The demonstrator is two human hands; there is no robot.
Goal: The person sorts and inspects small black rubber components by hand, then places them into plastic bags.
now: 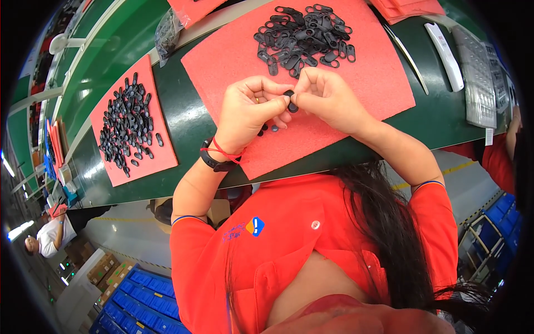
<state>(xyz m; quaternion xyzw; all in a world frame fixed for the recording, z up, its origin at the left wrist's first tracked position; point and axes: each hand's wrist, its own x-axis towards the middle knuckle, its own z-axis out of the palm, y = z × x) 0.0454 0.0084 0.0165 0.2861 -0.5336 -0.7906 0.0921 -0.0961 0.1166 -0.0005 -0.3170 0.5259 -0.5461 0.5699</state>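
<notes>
Over the large pink foam sheet (356, 106), my left hand (253, 108) and my right hand (328, 100) meet fingertip to fingertip. Both pinch one small black oval part (292, 107), which is partly hidden by the fingers. A few small dark round pieces (274, 128) lie on the foam just below my left hand's fingers. Beyond my hands is a heap of flat black oval parts with ring-shaped openings (306, 36). Farther left, many black oval pieces (129, 114) without visible openings are spread on a smaller pink foam sheet (161, 128).
The foam sheets rest on a green table (189, 92). A white curved tool (445, 55), a thin pale strip (409, 58) and clear plastic trays (473, 78) lie at right. A plastic bag (168, 33) sits far left. Blue bins (139, 303) and another person (53, 236) are beyond.
</notes>
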